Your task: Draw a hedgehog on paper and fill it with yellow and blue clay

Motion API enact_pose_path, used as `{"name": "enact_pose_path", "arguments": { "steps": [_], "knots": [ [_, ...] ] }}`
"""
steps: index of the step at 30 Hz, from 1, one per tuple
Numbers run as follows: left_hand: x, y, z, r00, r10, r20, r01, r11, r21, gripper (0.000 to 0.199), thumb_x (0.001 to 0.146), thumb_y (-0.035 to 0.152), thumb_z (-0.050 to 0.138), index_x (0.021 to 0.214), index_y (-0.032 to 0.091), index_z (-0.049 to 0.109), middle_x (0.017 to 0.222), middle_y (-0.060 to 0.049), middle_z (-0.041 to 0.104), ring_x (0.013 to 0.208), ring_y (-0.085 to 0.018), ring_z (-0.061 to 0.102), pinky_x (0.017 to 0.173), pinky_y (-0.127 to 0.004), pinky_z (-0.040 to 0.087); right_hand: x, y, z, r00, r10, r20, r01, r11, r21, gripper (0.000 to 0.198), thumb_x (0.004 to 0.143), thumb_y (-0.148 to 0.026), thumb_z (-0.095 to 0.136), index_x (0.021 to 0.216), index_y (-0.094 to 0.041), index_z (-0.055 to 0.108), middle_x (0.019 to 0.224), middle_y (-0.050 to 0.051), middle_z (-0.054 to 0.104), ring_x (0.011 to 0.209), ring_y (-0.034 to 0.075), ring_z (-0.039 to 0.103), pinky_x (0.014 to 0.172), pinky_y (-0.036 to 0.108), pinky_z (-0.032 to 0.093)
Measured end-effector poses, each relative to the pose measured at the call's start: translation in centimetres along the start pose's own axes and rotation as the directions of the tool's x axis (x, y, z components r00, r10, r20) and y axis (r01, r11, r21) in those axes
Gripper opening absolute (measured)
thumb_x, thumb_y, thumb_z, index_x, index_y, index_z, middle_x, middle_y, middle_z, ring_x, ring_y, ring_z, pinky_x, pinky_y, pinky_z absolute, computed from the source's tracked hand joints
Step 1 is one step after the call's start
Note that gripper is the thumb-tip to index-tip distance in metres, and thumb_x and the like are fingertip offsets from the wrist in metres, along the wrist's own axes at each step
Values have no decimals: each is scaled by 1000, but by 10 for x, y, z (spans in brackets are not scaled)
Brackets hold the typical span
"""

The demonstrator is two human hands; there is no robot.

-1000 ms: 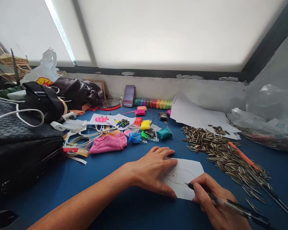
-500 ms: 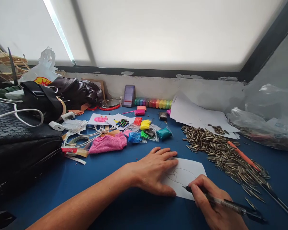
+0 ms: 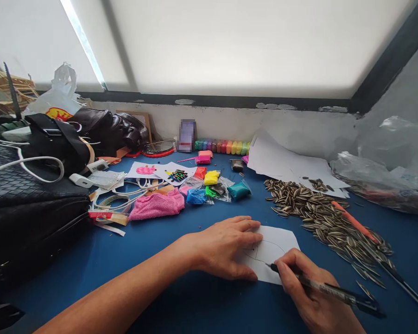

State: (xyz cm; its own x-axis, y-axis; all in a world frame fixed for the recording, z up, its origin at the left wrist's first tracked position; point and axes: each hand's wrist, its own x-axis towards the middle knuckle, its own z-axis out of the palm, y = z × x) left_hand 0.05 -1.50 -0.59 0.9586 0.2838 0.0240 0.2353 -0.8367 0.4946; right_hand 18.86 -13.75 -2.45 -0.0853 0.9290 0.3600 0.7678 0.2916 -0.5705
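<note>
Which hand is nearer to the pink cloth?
Left. The left hand is spread over the white paper, right of the pink cloth and nearer the person. The right hand, holding the pen, is farther right, beyond the left hand.

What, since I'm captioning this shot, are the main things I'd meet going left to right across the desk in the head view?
By their middles: black bag → pink cloth → left hand → paper → right hand → clear plastic bag. Left out, since they overlap the right hand's span: pen, striped seeds.
</note>
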Motion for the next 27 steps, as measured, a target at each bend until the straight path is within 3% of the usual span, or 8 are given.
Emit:
{"name": "enact_pose_path", "arguments": {
  "steps": [13, 27],
  "knots": [
    [-1, 0, 0, 1000, -16, 24, 15, 1000, 7, 72, 80, 51, 68, 139, 14, 48, 152, -17, 35, 143, -33, 29, 117, -44, 28, -3, 10, -2, 1000, -25, -17, 23, 996, -86, 28, 98, -26, 40, 70, -25, 42, 54, -9, 42, 41, 8, 44, 40, 17, 37],
    [0, -1, 1, 999, -13, 36, 13, 1000, 5, 69, 82, 52, 66, 141, 21, 48, 154, -14, 33, 144, -32, 27, 117, -44, 27, 1, 6, -2, 1000, -23, 12, 24, 999, -26, 29, 97, -27, 40, 70, -25, 47, 53, -8, 47, 40, 8, 46, 40, 16, 39]
  ]
}}
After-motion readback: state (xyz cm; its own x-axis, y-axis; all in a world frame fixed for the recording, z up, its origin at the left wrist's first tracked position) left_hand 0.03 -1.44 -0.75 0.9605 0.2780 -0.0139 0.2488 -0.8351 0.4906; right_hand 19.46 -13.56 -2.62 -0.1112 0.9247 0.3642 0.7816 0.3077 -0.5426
